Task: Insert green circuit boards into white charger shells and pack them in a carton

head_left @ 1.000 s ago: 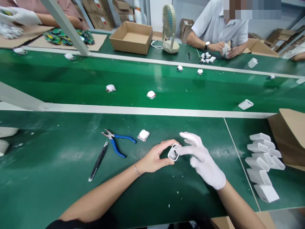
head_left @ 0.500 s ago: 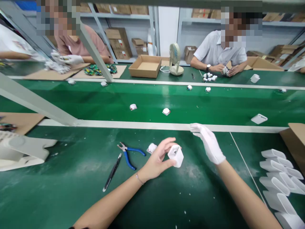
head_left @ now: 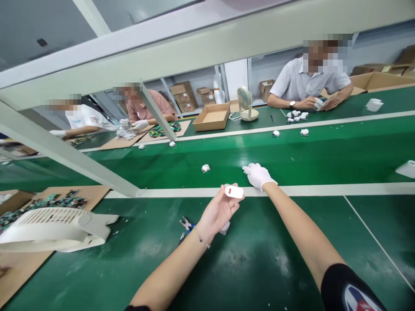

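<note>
My bare left hand (head_left: 216,216) grips a white plastic housing (head_left: 238,191) between thumb and fingers, just above the belt's near rail. A small reddish slot shows on the housing's near face. Farther forward, over the green belt (head_left: 155,166), my right hand (head_left: 258,175) wears a white glove. Its fingers are bent down at the belt's surface, and whatever is under them is hidden. Left of it on the belt lies a small white-topped circuit part (head_left: 205,168). Beneath my left hand, pliers (head_left: 186,224) with blue handles and another white part (head_left: 225,227) are partly covered.
A beige fan (head_left: 61,226) stands at left beside cardboard with circuit boards (head_left: 65,202). A slanted metal post (head_left: 74,151) and an overhead beam (head_left: 194,60) cross the view. Across the belt, several co-workers handle parts near an open carton (head_left: 211,117). A white housing (head_left: 407,169) lies at right.
The view has tilted and turned left. My right hand has reached forward onto the belt, covering where a white-topped part lay. My left hand has turned the housing, showing its slotted face.
</note>
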A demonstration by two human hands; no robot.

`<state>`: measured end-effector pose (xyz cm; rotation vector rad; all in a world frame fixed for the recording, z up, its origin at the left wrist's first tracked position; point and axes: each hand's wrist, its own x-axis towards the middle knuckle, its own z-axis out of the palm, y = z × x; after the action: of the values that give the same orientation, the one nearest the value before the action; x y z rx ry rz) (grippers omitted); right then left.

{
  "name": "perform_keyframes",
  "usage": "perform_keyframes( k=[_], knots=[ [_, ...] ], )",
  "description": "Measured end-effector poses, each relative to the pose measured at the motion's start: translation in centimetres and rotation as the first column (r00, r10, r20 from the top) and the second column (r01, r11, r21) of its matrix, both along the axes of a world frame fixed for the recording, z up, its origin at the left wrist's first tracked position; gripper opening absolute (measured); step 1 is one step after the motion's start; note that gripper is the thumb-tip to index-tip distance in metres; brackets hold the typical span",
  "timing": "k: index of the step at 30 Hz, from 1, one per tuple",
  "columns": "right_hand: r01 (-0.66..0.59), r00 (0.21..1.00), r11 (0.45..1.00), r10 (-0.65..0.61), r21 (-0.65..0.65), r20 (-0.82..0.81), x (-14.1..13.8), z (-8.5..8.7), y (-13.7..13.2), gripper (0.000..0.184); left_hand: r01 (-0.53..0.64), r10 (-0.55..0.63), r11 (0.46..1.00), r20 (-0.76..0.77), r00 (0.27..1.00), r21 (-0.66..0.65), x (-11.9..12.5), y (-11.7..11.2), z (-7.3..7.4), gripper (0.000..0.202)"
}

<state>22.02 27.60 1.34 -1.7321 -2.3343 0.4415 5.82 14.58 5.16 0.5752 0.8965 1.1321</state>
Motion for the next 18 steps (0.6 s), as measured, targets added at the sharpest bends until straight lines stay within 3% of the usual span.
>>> perform_keyframes(
  k=[1, 2, 4, 6, 11, 12, 13, 16, 18],
  knots=[
    [0.033, 0.999, 0.999, -0.033, -0.003, 0.038, 0.2, 0.3, -0.2, 0.031, 0.040, -0.013, 0.989, -0.188, 0.982, 0.139, -0.3, 1.3, -0.6, 0.034],
    [0.075, 0.994, 0.997, -0.075, -0.003, 0.075, 0.5, 0.6, -0.6, 0.028, 0.100, 0.023, 0.955, -0.405, 0.914, 0.280, -0.4, 2.8, -1.2, 0.037],
    [0.163, 0.977, 0.987, -0.162, 0.005, 0.141, 1.4, 1.1, -2.2, 0.026, 0.262, 0.183, 0.850, -0.723, 0.667, 0.457, -0.2, 5.9, -2.3, 0.041],
    [0.230, 0.954, 0.973, -0.226, 0.006, 0.197, 2.6, 1.5, -4.8, 0.026, 0.402, 0.264, 0.784, -0.840, 0.474, 0.473, 0.4, 8.5, -3.2, 0.042],
    [0.295, 0.913, 0.954, -0.265, -0.054, 0.309, 6.3, 1.6, -13.7, 0.038, 0.597, 0.243, 0.690, -0.908, 0.341, 0.409, 0.5, 11.8, -3.4, 0.054],
    [0.279, 0.915, 0.958, -0.242, -0.071, 0.323, 7.2, 1.5, -15.3, 0.040, 0.589, 0.277, 0.694, -0.909, 0.311, 0.413, -0.1, 12.2, -3.2, 0.059],
    [0.284, 0.911, 0.955, -0.242, -0.083, 0.334, 8.1, 1.3, -16.6, 0.045, 0.565, 0.319, 0.724, -0.919, 0.233, 0.395, -0.9, 12.7, -3.0, 0.065],
    [0.288, 0.935, 0.954, -0.262, -0.079, 0.239, 10.7, 0.4, -19.2, 0.064, 0.438, 0.318, 0.873, -0.931, -0.181, 0.213, -3.5, 14.2, -2.7, 0.077],
    [0.228, 0.971, 0.973, -0.224, -0.043, 0.083, 12.0, -0.2, -19.8, 0.067, 0.396, 0.243, 0.913, -0.910, -0.337, 0.097, -4.5, 14.7, -2.7, 0.074]
  ],
)
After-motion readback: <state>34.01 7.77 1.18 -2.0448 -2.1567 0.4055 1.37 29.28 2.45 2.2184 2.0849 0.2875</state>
